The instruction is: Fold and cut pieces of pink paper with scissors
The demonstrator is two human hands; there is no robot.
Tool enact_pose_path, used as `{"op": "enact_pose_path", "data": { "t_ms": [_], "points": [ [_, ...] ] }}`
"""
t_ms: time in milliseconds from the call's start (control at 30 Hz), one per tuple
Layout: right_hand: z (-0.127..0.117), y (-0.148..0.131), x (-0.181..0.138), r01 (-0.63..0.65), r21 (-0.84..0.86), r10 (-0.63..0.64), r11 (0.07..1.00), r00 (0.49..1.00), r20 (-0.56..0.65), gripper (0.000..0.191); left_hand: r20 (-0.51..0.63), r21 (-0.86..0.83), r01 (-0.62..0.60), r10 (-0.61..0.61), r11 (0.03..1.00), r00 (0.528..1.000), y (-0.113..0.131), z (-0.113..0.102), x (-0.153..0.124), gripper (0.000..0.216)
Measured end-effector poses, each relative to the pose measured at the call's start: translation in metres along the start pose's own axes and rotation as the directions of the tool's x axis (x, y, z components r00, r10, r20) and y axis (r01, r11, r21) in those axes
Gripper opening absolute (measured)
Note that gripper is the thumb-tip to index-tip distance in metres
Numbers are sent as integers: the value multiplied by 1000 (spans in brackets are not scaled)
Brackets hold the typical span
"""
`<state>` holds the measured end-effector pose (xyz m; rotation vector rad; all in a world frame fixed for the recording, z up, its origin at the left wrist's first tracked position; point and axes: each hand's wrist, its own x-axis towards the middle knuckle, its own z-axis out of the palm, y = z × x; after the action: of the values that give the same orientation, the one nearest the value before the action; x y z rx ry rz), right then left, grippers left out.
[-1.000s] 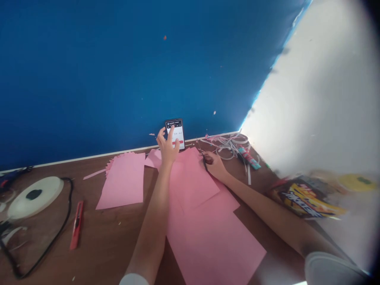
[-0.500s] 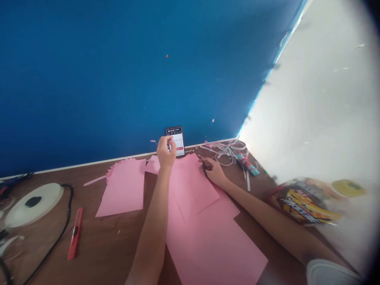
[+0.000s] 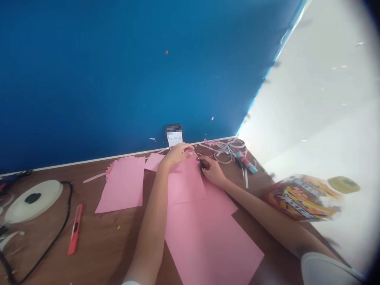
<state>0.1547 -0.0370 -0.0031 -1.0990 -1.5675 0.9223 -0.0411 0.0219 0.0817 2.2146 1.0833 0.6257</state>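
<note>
My right hand (image 3: 213,171) is closed around the dark handles of a pair of scissors (image 3: 201,165), whose blades point up and left. Close to the blade tips is my left hand (image 3: 178,153), its fingers bent together at the far end of a pink paper sheet (image 3: 187,184). What those fingertips pinch, if anything, is too small to make out. Beneath that sheet lie more pink sheets (image 3: 212,241), reaching toward me. Behind my left hand a phone (image 3: 175,137) leans on the wall, its lower part covered.
A stack of pink paper (image 3: 124,184) with jagged cut edges lies to the left, beside a red box cutter (image 3: 75,229). Further left are a white round lid (image 3: 44,198) and a black cable (image 3: 69,209). Tangled strips (image 3: 222,152) lie back right; a bottle (image 3: 308,198) lies at right.
My left hand has come down from in front of the phone to the scissor tips. The upper pink sheet has shifted left and turned slightly. The scissors stay in my right hand.
</note>
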Motion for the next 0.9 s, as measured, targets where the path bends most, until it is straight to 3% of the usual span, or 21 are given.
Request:
{"op": "enact_pose_path", "data": {
  "t_ms": [200, 400, 533, 900],
  "points": [
    [1, -14, 0, 23, 120, -30, 992, 998, 56, 30, 40, 92, -92, 88, 991, 995, -4, -5, -1, 30],
    [1, -17, 2, -43, 180, 42, 983, 999, 12, 34, 162, -19, 50, -46, 999, 986, -5, -17, -8, 12],
    [1, -13, 4, -75, 150, 78, 986, 997, -14, 35, 191, -44, 82, -72, 996, 979, -5, -20, -11, 8],
    [-2, -3, 7, -23, -3, 23, 1000, 997, 75, 38, 79, 56, 208, -212, 977, 974, -16, -42, -25, 19]
  ]
}}
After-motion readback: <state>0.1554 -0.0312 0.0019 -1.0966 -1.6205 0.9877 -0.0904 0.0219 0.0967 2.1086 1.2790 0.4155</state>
